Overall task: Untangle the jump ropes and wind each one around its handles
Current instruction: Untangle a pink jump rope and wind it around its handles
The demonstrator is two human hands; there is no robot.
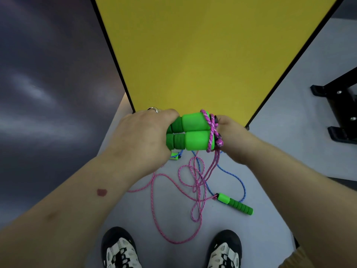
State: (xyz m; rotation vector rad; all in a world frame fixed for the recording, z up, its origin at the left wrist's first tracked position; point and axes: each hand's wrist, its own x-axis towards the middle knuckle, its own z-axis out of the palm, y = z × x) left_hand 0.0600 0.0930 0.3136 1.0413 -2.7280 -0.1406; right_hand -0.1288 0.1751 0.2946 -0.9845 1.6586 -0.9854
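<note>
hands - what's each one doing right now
Left hand: gripping the two bright green foam-grip handles side by side.
Right hand: pinching the pink braided rope wound at the handles' ends.

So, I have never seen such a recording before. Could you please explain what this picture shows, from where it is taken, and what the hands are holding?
There is no machine here: a person works with two bare hands. The single picture comes from a camera worn on the person's head, looking down, so you see the forearms and two black-and-white shoes.

The left hand grips two bright green foam jump-rope handles held side by side. The right hand pinches the pink braided rope at the handles' ends, where a few turns are already wound.

Below, on the pale grey floor, the rest of the pink rope lies in loose loops crossing a blue braided rope, beside another green handle. Ahead is a yellow panel.
</note>
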